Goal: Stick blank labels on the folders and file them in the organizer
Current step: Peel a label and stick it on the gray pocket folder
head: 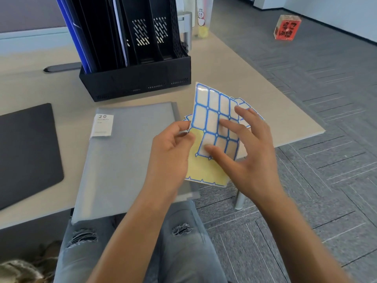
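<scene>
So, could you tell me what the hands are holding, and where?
The left hand pinches the label sheet at its left edge; the right hand steadies its front.

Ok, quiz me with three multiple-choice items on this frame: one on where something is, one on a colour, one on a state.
1. Where does the translucent grey plastic folder lie?
A. flat on the beige desk, in front of the black file organizer
B. upright in the organizer
C. on the floor

2. What colour borders the blank labels on the sticker sheet?
A. red
B. blue
C. green

3. What is the left hand doing?
A. resting flat on the desk
B. pinching the sheet's edge
C. gripping the folder

Answers: 1 A, it lies flat before the organizer. 2 B, blue outlines frame each label. 3 B, thumb and fingers close on the sheet's left edge while the right hand spreads over it.
</scene>
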Demonstrator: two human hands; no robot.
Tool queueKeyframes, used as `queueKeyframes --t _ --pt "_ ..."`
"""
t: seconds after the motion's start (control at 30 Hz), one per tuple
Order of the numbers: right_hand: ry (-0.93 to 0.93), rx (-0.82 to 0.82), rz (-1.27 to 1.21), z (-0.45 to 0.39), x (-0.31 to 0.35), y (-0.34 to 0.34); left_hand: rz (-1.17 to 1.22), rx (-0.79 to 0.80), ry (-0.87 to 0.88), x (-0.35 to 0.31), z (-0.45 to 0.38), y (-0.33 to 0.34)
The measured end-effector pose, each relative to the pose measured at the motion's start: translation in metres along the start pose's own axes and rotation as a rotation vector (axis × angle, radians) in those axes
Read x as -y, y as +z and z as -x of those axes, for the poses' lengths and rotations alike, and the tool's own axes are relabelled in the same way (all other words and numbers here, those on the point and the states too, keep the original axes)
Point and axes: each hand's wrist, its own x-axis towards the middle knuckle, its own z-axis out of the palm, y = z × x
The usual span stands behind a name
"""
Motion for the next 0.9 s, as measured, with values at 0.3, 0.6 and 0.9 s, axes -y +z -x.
queueKeyframes --t 0.3,0.6,0.9 --pt "-0.04 0.014 -0.12 -0.011 0.014 0.005 -0.172 -0.008 0.1 0.009 0.002 -0.001" --pt "-0.072 0.033 -0.172 -0.013 0.013 0.005 -0.267 0.042 0.23 0.012 0.002 -0.006" --pt "-0.107 0.011 -0.127 -0.015 0.012 0.002 -0.378 0.023 0.293 0.016 0.001 -0.008"
